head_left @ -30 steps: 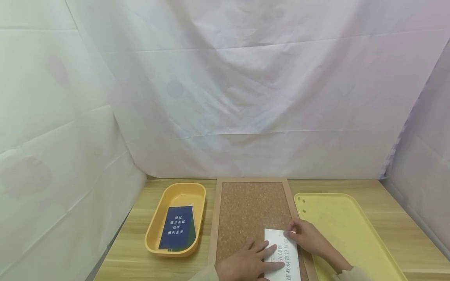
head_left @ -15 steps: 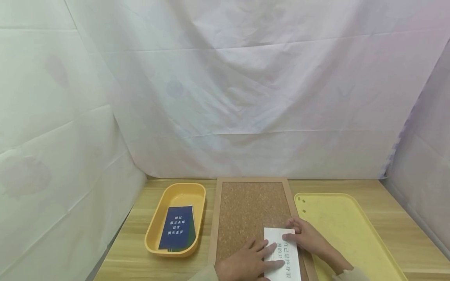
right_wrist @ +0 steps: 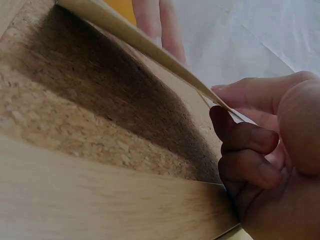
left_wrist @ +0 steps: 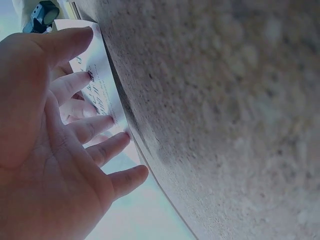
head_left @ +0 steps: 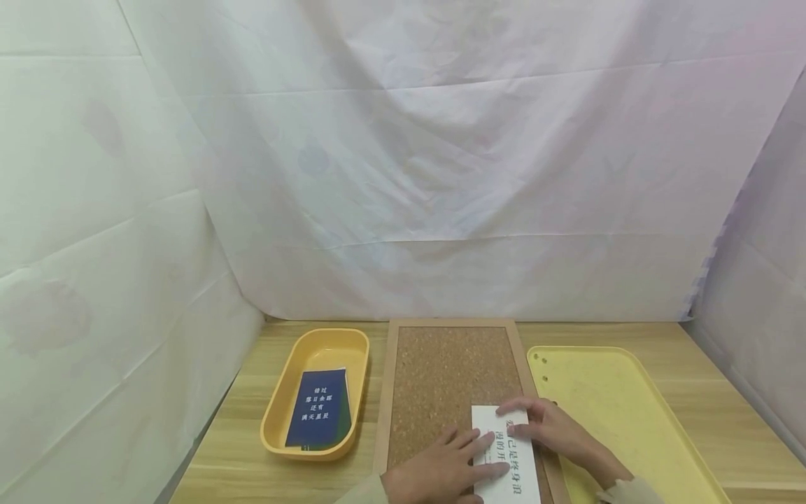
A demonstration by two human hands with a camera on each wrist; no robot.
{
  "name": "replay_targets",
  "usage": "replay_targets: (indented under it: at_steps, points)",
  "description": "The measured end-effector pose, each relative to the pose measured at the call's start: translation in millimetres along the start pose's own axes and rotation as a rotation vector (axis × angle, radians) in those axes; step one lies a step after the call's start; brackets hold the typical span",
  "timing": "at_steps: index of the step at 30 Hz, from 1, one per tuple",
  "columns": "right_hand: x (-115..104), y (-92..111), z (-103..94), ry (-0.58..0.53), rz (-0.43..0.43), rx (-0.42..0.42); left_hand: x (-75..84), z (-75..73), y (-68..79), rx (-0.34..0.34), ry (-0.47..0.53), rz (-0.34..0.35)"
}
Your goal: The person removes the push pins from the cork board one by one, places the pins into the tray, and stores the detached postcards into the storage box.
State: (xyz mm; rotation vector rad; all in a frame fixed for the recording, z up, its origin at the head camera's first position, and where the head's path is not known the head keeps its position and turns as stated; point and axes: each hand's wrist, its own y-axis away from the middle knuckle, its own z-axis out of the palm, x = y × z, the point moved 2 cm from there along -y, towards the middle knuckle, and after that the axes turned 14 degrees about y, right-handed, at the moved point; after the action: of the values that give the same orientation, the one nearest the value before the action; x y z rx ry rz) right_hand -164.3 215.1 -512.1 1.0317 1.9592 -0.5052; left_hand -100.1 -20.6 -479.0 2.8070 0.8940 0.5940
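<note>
A white card [head_left: 522, 479] with printed characters lies over the lower right of a wood-framed cork board [head_left: 450, 371]. My left hand [head_left: 434, 469] rests on the card with spread, fairly straight fingers. At the card's upper right corner my right hand [head_left: 557, 434] pinches its edge. The right wrist view shows the card [right_wrist: 145, 42] raised off the cork, with the right thumb [right_wrist: 250, 92] above and curled fingers [right_wrist: 250, 137] below. In the left wrist view, the left fingers [left_wrist: 90, 130] reach across the card [left_wrist: 102, 62].
To the left, an orange-yellow basin [head_left: 277, 413] holds a dark blue card [head_left: 317, 395] over other cards. A flat yellow tray [head_left: 617, 406] stands to the right, with several small round metal pieces [head_left: 544, 379] in its far left corner. White cloth [head_left: 428, 175] hangs behind.
The card has shifted slightly away from the person. My right forefinger has moved from beyond the corner to over the card's top edge. The left hand stays nearly still.
</note>
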Motion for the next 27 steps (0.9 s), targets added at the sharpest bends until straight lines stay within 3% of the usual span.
replay_targets:
  at_steps: [5, 20, 27]
  points:
    - [-2.4, -0.1, -0.6, 0.105, -0.039, -0.012, 0.0, -0.7, 0.6, 0.000, 0.013, -0.001]
    - [-3.5, -2.2, 0.4, 0.073, -0.014, -0.044, 0.1, -6.4, 5.4, 0.014, 0.021, -0.013]
    - [-7.7, -1.7, 0.4, 0.027, -0.044, -0.043, -1.4, -14.9, 9.4, 0.020, 0.097, -0.040]
